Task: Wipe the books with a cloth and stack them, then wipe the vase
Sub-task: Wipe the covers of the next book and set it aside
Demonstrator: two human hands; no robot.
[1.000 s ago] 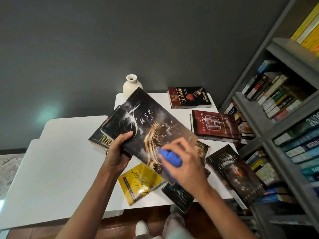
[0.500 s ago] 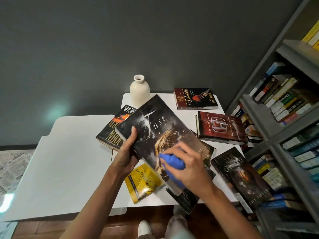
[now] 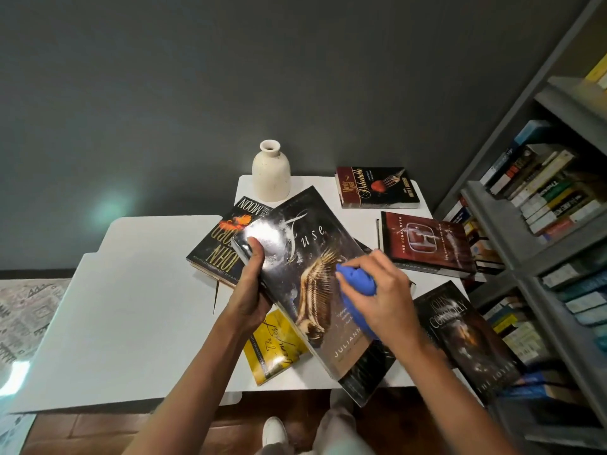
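My left hand (image 3: pixel 252 284) grips the left edge of a dark book titled "Fuse" (image 3: pixel 295 238), held tilted above the white table (image 3: pixel 331 198). My right hand (image 3: pixel 381 290) presses a bunched blue cloth (image 3: pixel 356 280) against the book's cover near its right edge. A cream vase (image 3: pixel 271 172) stands upright at the table's back. Other books lie flat on the table: a black one (image 3: pixel 223 244) and a yellow one (image 3: pixel 276 349) under the held book, a dark red one (image 3: pixel 377 188) at the back, another red one (image 3: pixel 427 244) and a dark one (image 3: pixel 466 336) at the right.
A second, lower white table (image 3: pixel 131 307) adjoins on the left. A grey bookshelf (image 3: pixel 525 224) full of books stands close on the right. A dark wall is behind. A patterned rug (image 3: pixel 23 310) lies at far left, and my shoe (image 3: pixel 274 435) shows below on the wooden floor.
The cloth hand slid slightly along the cover toward the right edge. My left thumb shifted up onto the cover's top left corner. The camera view shifted a little.
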